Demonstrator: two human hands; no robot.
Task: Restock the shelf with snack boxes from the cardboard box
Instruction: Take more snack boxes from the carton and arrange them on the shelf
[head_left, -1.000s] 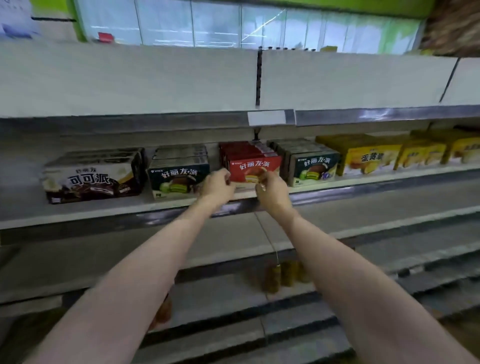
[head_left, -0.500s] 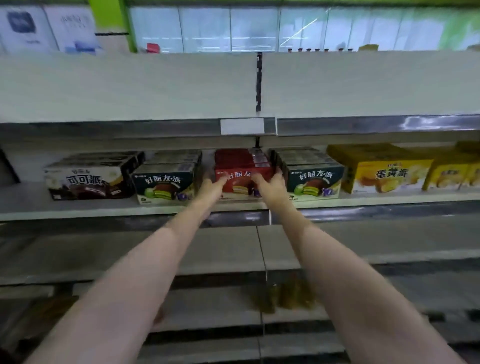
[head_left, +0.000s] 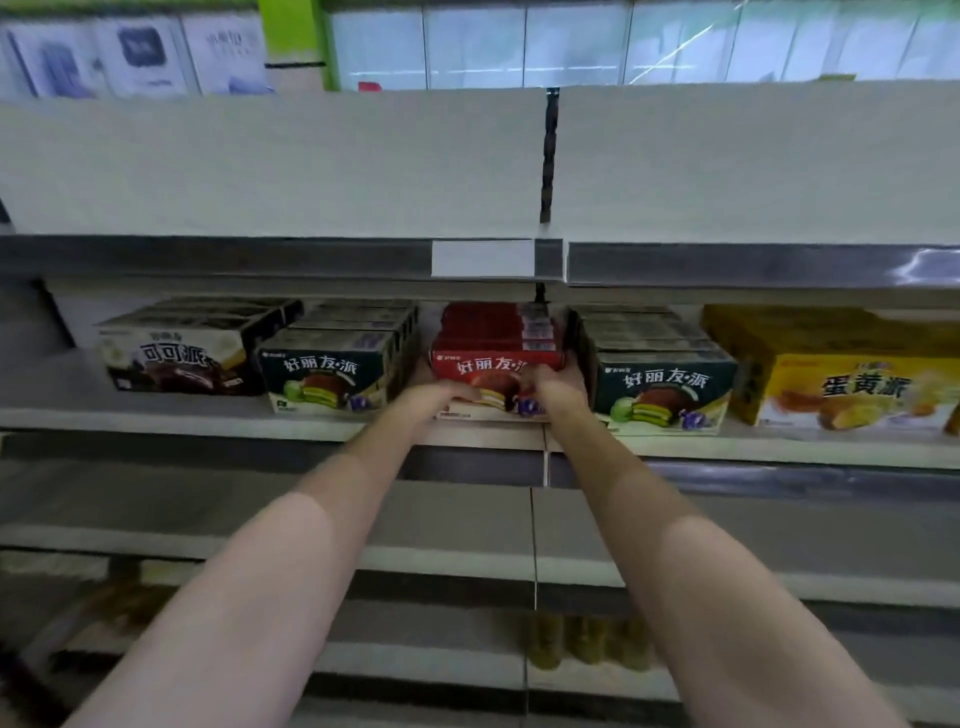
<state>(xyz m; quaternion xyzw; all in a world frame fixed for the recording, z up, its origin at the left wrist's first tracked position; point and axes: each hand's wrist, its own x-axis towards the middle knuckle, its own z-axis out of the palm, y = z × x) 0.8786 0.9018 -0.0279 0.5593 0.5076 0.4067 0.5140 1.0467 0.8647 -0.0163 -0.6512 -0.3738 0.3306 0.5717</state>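
Both arms reach forward to the middle shelf (head_left: 156, 421). The left hand (head_left: 434, 397) curls its fingers against the left lower corner of the front red snack box (head_left: 496, 366), and the right hand (head_left: 558, 387) wraps the box's right edge, thumb on the front face; together they grip it. The box stands upright at the shelf's front lip, at twelve o'clock from the hands, with more red boxes lined up behind it. Its face is red with white characters and a picture of a chocolate-coated pie.

At nine o'clock, just beside the left hand, sits a row of dark green boxes (head_left: 324, 376); farther out at nine, a dark cocoa box (head_left: 171, 358). At three o'clock, touching close to the right hand, stands another dark green row (head_left: 665, 384), leaving only a narrow slot for the red row. Beyond it at three lie yellow boxes (head_left: 852, 389). A blank white label (head_left: 483, 258) hangs on the shelf edge above, at twelve.
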